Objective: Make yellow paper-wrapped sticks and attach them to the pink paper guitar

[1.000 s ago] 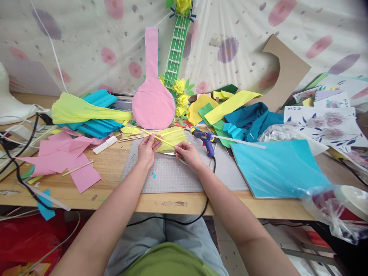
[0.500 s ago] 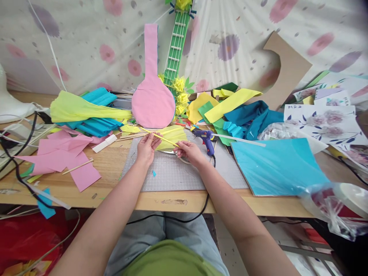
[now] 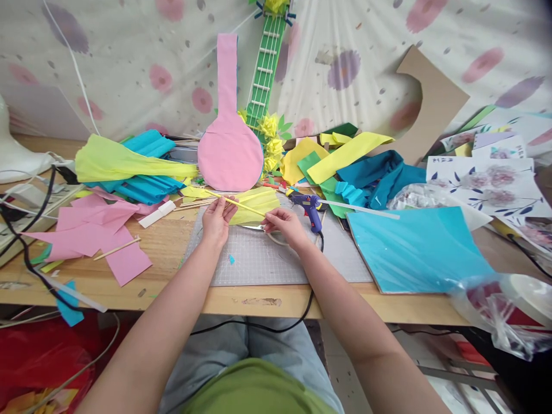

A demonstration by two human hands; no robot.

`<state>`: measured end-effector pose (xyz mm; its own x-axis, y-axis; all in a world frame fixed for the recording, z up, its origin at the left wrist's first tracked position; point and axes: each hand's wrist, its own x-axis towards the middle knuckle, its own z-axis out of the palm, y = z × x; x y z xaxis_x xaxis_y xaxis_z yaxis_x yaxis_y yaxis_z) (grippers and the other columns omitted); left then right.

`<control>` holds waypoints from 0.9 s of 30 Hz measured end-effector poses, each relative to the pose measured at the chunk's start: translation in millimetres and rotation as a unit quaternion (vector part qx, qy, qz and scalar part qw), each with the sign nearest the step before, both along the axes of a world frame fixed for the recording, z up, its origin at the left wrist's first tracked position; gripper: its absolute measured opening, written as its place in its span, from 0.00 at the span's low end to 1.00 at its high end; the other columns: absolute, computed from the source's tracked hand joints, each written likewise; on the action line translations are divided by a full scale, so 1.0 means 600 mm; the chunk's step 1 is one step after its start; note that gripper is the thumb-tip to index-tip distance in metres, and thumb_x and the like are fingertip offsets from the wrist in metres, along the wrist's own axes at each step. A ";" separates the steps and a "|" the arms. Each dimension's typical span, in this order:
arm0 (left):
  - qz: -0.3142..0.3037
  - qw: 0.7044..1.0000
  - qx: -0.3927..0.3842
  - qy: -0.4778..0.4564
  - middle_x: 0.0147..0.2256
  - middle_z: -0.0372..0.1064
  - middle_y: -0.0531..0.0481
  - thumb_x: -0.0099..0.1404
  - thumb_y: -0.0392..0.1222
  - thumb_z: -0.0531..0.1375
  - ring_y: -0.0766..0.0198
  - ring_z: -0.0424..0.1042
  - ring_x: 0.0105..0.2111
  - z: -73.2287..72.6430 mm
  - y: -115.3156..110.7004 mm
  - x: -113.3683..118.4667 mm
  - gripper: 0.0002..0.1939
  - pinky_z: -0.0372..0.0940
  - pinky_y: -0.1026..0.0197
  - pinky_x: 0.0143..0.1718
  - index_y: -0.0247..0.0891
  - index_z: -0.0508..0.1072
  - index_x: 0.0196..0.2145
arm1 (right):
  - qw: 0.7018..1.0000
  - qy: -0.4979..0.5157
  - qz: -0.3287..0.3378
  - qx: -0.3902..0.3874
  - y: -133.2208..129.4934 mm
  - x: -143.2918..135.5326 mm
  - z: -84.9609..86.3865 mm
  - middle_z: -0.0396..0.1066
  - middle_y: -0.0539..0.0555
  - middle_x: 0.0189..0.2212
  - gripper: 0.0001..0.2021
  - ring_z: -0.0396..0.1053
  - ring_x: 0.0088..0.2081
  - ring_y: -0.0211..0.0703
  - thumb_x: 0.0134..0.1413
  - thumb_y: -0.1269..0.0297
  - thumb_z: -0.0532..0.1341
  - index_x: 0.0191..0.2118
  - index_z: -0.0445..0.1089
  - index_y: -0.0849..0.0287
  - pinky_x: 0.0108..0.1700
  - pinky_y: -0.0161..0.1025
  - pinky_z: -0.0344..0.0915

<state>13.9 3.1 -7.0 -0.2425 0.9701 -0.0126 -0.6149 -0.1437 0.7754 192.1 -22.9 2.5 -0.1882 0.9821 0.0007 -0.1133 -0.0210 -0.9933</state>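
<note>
A thin yellow stick (image 3: 245, 206) slants between my hands above the grey cutting mat (image 3: 254, 264). My left hand (image 3: 217, 221) pinches it near its left part, and the tip pokes out beyond my fingers. My right hand (image 3: 282, 223) grips the right end between thumb and fingers. Beneath the stick lies yellow crepe paper (image 3: 261, 201), with scissors partly hidden by my right hand. The purple glue gun (image 3: 311, 210) rests just right of my right hand. Behind them stands a pink lute-shaped piece (image 3: 230, 152).
Pink paper scraps (image 3: 97, 227) lie on the left, below teal and yellow crepe paper. A blue sheet (image 3: 418, 250) and a plastic-wrapped roll (image 3: 528, 299) are on the right. A black cable (image 3: 259, 329) hangs over the front edge.
My left hand has shifted slightly left along the stick, and my right hand's fingers have closed a little nearer its end. The other objects remain in place.
</note>
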 end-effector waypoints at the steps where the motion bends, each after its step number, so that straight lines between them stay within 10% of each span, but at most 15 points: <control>1: -0.002 1.000 0.004 0.001 0.32 0.74 0.46 0.58 0.39 0.58 0.67 0.74 0.33 0.001 0.000 0.000 0.06 0.67 0.64 0.38 0.33 0.71 0.30 | 1.000 0.013 0.010 -0.021 0.002 0.002 -0.001 0.72 0.53 0.25 0.11 0.68 0.23 0.33 0.42 0.58 0.63 0.25 0.65 0.62 0.27 0.32 0.67; 5: 0.004 1.000 0.003 0.013 0.33 0.74 0.46 0.57 0.40 0.58 0.66 0.74 0.33 0.005 -0.004 0.003 0.06 0.67 0.63 0.38 0.33 0.71 0.29 | 0.997 0.010 -0.036 -0.063 0.011 0.009 -0.006 0.72 0.53 0.25 0.08 0.69 0.24 0.35 0.45 0.61 0.60 0.29 0.66 0.61 0.27 0.33 0.66; 12: -0.008 0.999 -0.013 0.050 0.30 0.74 0.47 0.55 0.40 0.60 0.66 0.74 0.30 0.009 -0.013 0.018 0.06 0.67 0.62 0.37 0.33 0.71 0.29 | 0.964 -0.181 -0.167 0.097 0.010 0.000 -0.007 0.62 0.46 0.16 0.15 0.58 0.18 0.32 0.42 0.51 0.60 0.23 0.62 0.59 0.23 0.32 0.57; 18: -0.028 0.997 -0.012 0.067 0.30 0.74 0.46 0.54 0.42 0.61 0.64 0.74 0.32 0.009 -0.015 0.021 0.08 0.67 0.60 0.38 0.33 0.70 0.29 | 0.962 -0.239 -0.063 0.120 0.000 -0.013 0.002 0.66 0.48 0.22 0.17 0.62 0.24 0.34 0.34 0.52 0.65 0.28 0.64 0.59 0.28 0.33 0.57; 27: -0.065 0.995 0.004 0.076 0.32 0.74 0.44 0.54 0.42 0.61 0.62 0.74 0.34 0.011 -0.018 0.021 0.09 0.67 0.60 0.38 0.33 0.71 0.30 | 0.997 -0.040 0.055 -0.032 0.001 -0.003 -0.001 0.64 0.45 0.18 0.15 0.57 0.19 0.28 0.37 0.54 0.63 0.24 0.60 0.60 0.23 0.29 0.54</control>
<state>26.5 -7.7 -0.4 -0.1143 0.9932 0.0229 -0.5045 -0.0779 0.8599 190.5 -22.5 2.1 -0.2916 0.9531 -0.0814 -0.0277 -0.0935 -0.9952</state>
